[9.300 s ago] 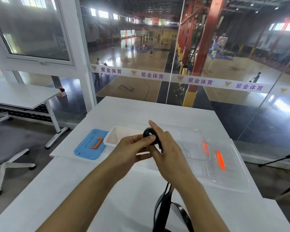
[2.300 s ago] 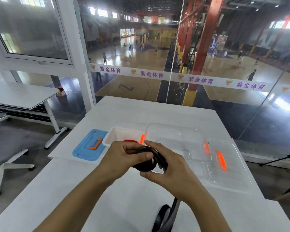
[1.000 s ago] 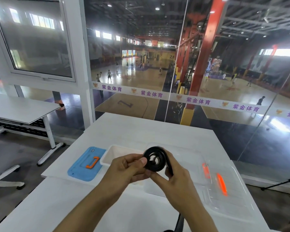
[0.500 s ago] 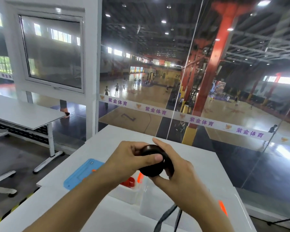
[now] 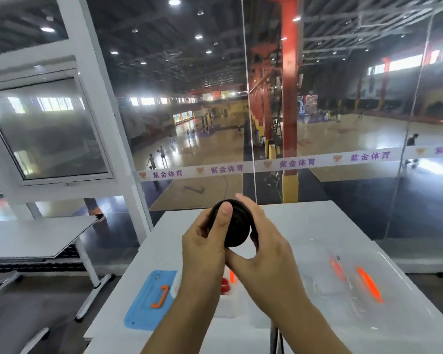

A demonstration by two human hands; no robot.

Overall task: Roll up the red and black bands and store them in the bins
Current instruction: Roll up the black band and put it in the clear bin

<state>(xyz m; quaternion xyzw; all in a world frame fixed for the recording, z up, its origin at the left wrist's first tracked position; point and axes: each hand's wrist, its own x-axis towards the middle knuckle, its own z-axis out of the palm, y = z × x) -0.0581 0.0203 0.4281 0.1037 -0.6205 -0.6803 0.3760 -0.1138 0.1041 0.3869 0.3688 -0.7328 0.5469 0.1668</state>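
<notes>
- the rolled band was held above the table, between both hands, at 12 o'clock from the wrists.
- the left hand sat at 9 o'clock of the roll, its thumb lying across the roll's face.
- the right hand sat at 4 o'clock of the roll, fingers wrapped behind it.
- the band's loose tail hung at 6 o'clock, beneath the right forearm.
- a lid lay flat on the table at 8 o'clock of the hands.
- an open bin stood just right of the lid, under the wrists, with a second roll inside it.
- a clear bin stood on the table at 4 o'clock of the hands.
- a second table stood well apart at 9 o'clock.
- a glass wall rose behind the table at 12 o'clock.
</notes>
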